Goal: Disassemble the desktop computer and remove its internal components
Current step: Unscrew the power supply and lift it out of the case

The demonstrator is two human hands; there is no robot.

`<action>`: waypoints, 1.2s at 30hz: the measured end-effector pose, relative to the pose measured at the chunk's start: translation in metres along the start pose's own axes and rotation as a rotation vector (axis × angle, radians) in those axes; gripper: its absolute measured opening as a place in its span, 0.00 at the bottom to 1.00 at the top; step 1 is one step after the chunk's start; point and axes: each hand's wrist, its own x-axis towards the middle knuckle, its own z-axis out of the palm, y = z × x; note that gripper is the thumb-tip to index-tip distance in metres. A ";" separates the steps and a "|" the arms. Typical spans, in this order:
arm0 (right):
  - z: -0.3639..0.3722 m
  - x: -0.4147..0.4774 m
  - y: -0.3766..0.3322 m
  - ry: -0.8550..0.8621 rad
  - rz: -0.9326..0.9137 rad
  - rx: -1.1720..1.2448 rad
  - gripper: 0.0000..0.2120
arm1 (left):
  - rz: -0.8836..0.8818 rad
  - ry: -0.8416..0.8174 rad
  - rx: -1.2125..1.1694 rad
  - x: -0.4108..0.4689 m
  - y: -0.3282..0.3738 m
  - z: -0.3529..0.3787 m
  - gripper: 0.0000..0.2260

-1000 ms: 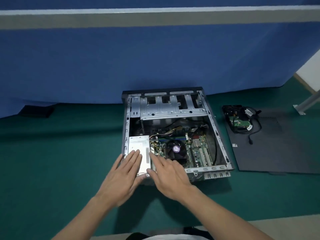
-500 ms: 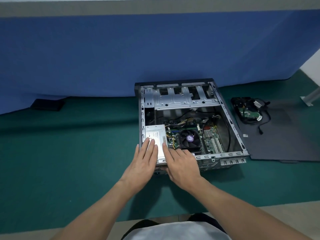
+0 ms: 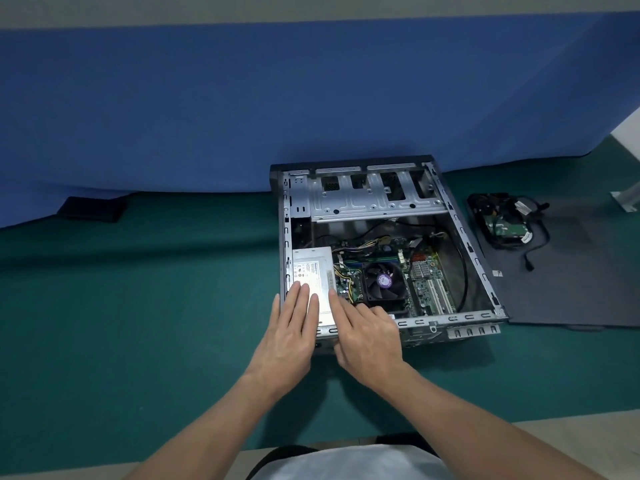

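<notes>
The desktop computer case [image 3: 467, 244] is lying open on the green tabletop [image 3: 138, 306], with its drive cage [image 3: 374, 202] at the 12 o'clock end. The silver power supply [image 3: 313, 268] is sitting inside at the case's 7 o'clock corner. The black CPU fan [image 3: 382, 280] is just beside it at 3 o'clock, and the motherboard [image 3: 429, 289] is lying beyond the fan. Both hands are being laid flat on the near half of the power supply. The left hand [image 3: 291, 337] is being rested on its labelled top, and the right hand [image 3: 367, 337] just beside it at 3 o'clock, index finger along the unit's right edge. Neither grip is being closed round anything (the fingers are stretched straight, only touching the metal). A black side panel [image 3: 554, 289] is lying at 3 o'clock of the case. A hard drive [image 3: 505, 230] tangled in black cables [image 3: 533, 251] is resting at the panel's 11 o'clock corner. A blue partition [image 3: 242, 116] is standing behind at 12 o'clock.
</notes>
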 end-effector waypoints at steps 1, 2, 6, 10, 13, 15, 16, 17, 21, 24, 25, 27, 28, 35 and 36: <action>-0.003 0.001 -0.001 -0.054 0.012 0.020 0.41 | 0.005 -0.026 -0.013 0.000 0.000 -0.001 0.30; -0.006 0.001 -0.001 -0.101 0.008 0.040 0.42 | 0.018 -0.040 -0.021 0.000 -0.003 -0.003 0.29; -0.027 0.006 0.026 -0.235 0.002 0.462 0.34 | 0.064 0.003 -0.040 0.012 -0.017 -0.015 0.26; -0.044 0.026 0.079 -0.136 0.201 0.628 0.19 | -0.240 -0.008 -0.126 0.051 -0.009 -0.024 0.26; -0.036 0.048 0.119 -0.203 0.276 0.502 0.16 | -0.463 -0.097 -0.188 0.088 0.001 -0.013 0.30; -0.025 0.061 0.140 -0.262 0.256 0.456 0.16 | -0.523 -0.141 -0.180 0.107 0.005 -0.005 0.32; -0.020 0.069 0.148 -0.276 0.239 0.439 0.16 | -0.537 -0.151 -0.172 0.112 0.005 -0.002 0.32; -0.014 0.077 0.155 -0.282 0.221 0.418 0.16 | -0.541 -0.153 -0.157 0.116 0.005 0.000 0.32; 0.012 0.111 0.170 -0.318 0.121 0.290 0.17 | -0.558 -0.144 -0.100 0.117 0.005 0.004 0.30; 0.029 0.132 0.178 -0.384 0.122 0.172 0.12 | -0.585 -0.158 -0.090 0.118 0.006 0.002 0.30; 0.032 0.137 0.180 -0.418 0.126 0.125 0.11 | -0.592 -0.163 -0.089 0.118 0.007 0.002 0.30; 0.040 0.146 0.183 -0.476 0.130 0.042 0.12 | -0.601 -0.163 -0.084 0.118 0.007 0.002 0.30; 0.044 0.150 0.184 -0.495 0.132 0.015 0.13 | -0.607 -0.158 -0.082 0.118 0.008 0.002 0.29; 0.059 0.166 0.187 -0.423 0.115 -0.019 0.17 | -0.628 -0.148 -0.086 0.118 0.009 0.002 0.29; 0.060 0.166 0.186 -0.430 0.104 -0.035 0.17 | -0.630 -0.148 -0.086 0.118 0.009 0.003 0.29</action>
